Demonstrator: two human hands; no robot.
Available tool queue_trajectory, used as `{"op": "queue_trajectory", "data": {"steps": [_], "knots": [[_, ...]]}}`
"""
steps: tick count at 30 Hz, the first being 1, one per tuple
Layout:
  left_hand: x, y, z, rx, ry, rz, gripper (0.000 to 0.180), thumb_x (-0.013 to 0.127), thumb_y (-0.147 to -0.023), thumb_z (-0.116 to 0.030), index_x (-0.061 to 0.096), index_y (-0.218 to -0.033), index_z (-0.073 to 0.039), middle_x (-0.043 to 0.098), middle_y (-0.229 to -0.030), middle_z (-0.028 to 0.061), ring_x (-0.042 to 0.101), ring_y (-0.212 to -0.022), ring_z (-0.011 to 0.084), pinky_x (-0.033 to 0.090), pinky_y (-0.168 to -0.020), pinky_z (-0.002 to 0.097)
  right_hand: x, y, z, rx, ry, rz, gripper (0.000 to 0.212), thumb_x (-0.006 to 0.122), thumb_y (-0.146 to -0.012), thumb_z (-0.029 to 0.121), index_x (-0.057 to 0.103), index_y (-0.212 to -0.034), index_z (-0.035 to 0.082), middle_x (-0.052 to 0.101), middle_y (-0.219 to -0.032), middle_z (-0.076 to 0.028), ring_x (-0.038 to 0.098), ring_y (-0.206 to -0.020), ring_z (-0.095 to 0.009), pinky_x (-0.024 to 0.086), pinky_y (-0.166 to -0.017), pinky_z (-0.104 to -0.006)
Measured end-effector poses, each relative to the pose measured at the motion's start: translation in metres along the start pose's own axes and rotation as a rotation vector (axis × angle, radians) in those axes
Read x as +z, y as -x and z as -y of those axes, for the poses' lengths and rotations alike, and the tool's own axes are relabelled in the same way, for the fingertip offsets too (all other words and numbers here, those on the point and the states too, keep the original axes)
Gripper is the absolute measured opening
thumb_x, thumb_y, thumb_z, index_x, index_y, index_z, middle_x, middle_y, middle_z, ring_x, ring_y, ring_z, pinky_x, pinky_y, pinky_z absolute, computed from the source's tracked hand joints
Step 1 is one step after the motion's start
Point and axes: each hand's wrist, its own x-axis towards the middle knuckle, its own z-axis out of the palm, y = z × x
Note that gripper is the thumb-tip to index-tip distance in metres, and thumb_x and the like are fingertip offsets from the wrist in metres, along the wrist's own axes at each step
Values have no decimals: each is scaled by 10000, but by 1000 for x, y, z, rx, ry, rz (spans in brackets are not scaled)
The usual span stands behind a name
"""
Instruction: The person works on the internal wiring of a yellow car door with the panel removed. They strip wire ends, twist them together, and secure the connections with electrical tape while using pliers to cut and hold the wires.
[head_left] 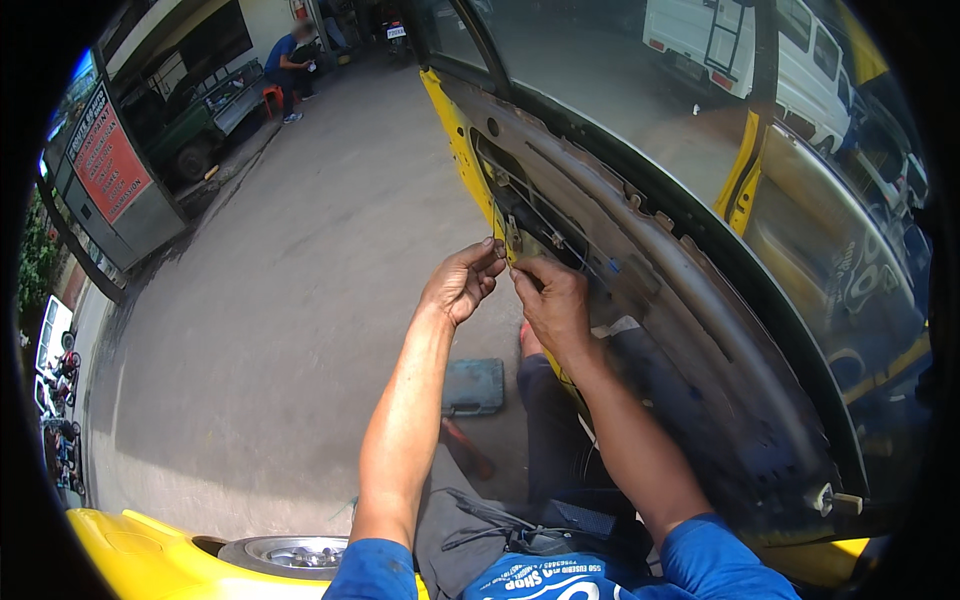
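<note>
- The left hand (463,281) is raised at the edge of the car door, palm partly turned up; its grip is closed to a pinch of thumb and fingertips, with the other fingers curled.
- The right hand (555,300) is just beside it, back of the hand upward, its grip also drawn to a pinch of thumb and forefinger.
- Both grips appear to have hold of a thin piece (506,254) between them; it is too small to tell what kind it is.
- The car door (700,290) stands along the right side, its brown inner metal bare and its yellow edge (461,150) right by the fingertips.
- Next to the hands, an opening (535,222) in the door shows thin rods inside; a small blue clip (613,265) sits on the metal near it.
- A dark green case (473,387) lies on the grey ground (280,250), seen between the forearms.
- At the lower left is a yellow car front (140,550) with a headlight (300,552).
- Farther off, another person (285,65) in blue sits on a red stool (272,95), near a green vehicle (188,135).
- A white van (740,50) shows at the upper right, past the door's window (600,60).
</note>
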Motion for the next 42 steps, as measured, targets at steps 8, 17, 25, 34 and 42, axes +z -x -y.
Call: {"op": "queue_trajectory", "data": {"steps": [8,17,25,34,42], "knots": [[6,-2,2,38,27,-21,197,785,-933,-221,700,-1037,-77,729,-929,5,703,-805,114,463,-598,218,4,-13,-4,-18,-3,-17,106,710,-903,86,734,-965,4,718,-828,-188,731,-752,-303,545,-681,-372],[14,-11,17,4,85,64,169,746,-962,-189,705,-1068,-65,707,-963,-6,660,-825,90,449,-598,210,2,-9,-9,52,-36,-73,91,718,-928,76,759,-985,19,758,-855,-116,728,-761,-172,548,-688,-322],[8,-12,16,-22,198,100,154,683,-989,-119,700,-1104,-19,709,-947,11,666,-815,95,506,-638,209,11,-12,-18,-65,-20,-166,108,747,-920,81,774,-997,11,765,-846,-107,721,-750,-129,547,-688,-288],[13,-11,24,37,168,40,145,757,-943,-171,707,-1066,-112,726,-922,-16,683,-852,102,524,-731,245,13,-12,-14,-61,-18,-188,73,736,-900,50,755,-961,16,733,-769,-75,690,-694,-106,529,-650,-279],[9,-15,27,50,152,94,165,752,-954,-197,697,-1089,-119,720,-952,-30,677,-897,87,514,-746,244,14,-13,-11,-63,2,-207,46,744,-894,63,743,-926,31,691,-705,-71,654,-647,-91,505,-612,-283]]}}
